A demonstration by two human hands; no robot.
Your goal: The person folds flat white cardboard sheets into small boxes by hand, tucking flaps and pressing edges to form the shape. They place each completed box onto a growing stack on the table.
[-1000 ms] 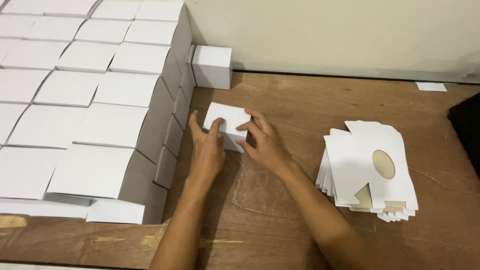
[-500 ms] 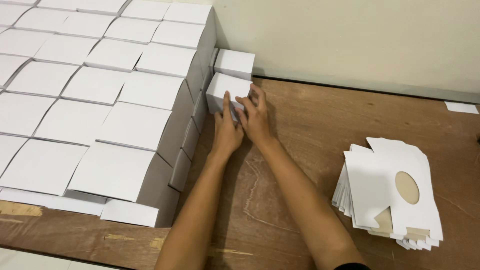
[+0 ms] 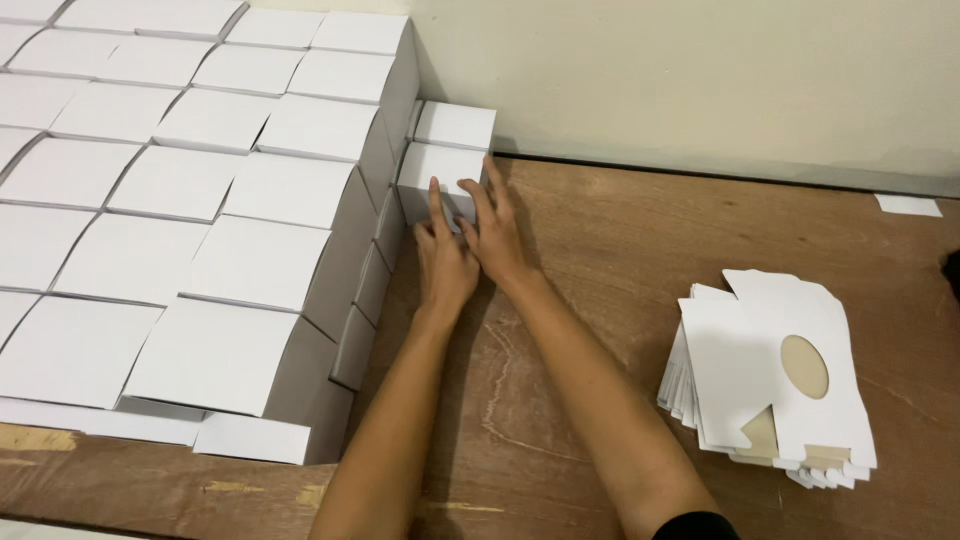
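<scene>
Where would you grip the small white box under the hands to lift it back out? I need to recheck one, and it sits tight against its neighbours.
Probably by the small white box at its right wall and near wall, coming from the open table side. Its left wall abuts the stacked white boxes and its far wall meets another box, leaving fingers no room there. Both the left hand and right hand rest on it.

the small folded box (image 3: 440,180) under the left hand (image 3: 445,265) and right hand (image 3: 495,240) is plain white, with greyer shaded sides. the stacked boxes (image 3: 200,200) are the same unmarked white. the flat blanks (image 3: 770,370) are white, with brown showing through an oval cut-out. the bench (image 3: 620,260) is reddish-brown wood with pale scratches. the wall (image 3: 700,70) is cream.
</scene>
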